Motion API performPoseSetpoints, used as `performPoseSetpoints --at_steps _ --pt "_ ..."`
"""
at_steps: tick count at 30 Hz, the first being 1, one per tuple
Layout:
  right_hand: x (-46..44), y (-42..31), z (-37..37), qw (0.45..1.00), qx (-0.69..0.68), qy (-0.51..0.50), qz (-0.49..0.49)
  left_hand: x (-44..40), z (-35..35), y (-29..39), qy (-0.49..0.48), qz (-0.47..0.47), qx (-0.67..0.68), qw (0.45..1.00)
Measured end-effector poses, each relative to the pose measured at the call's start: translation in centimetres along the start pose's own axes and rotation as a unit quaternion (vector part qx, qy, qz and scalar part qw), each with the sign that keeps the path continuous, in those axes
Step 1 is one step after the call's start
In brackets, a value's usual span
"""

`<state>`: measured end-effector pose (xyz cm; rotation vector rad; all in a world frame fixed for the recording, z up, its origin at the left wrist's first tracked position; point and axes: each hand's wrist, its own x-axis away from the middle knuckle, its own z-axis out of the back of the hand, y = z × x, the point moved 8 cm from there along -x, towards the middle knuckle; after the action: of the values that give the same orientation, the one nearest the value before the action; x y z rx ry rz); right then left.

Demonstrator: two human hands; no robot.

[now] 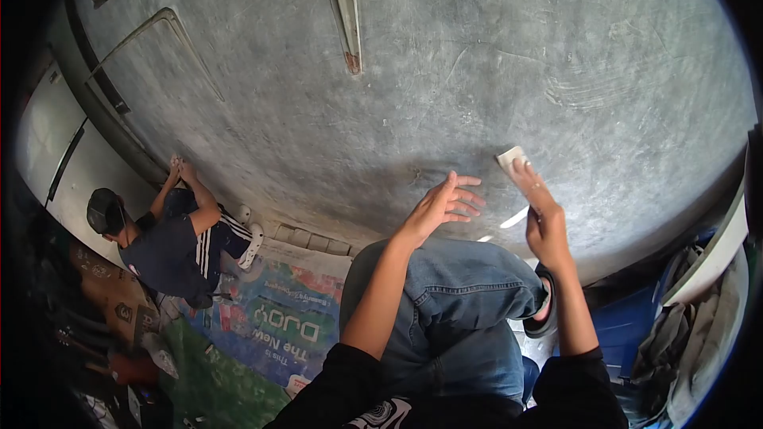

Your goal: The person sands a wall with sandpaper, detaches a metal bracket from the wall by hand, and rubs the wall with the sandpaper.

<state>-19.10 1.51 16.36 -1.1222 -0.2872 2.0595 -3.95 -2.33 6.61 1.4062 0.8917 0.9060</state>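
Pressed against the grey wall is a small pale piece of what looks like sandpaper. My right hand holds it flat under the fingertips, and its lower part is hidden by the fingers. To the left, my left hand is raised in front of the wall above my knee, fingers spread and holding nothing. Scratches and lighter smears mark the wall's surface. A metal strip with a rusty end runs down its upper part.
Another person crouches at the left, both hands at the wall. A printed banner sheet covers the floor beside my bent, jeans-covered leg. Dark cloth and a blue container stand at the right.
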Motion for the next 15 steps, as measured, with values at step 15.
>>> performPoseSetpoints --at_steps 15 --pt "-0.2 -5.5 -12.6 0.953 -0.3 0.034 0.032 9.2 6.2 3.3 0.291 -0.07 0.097 0.949"
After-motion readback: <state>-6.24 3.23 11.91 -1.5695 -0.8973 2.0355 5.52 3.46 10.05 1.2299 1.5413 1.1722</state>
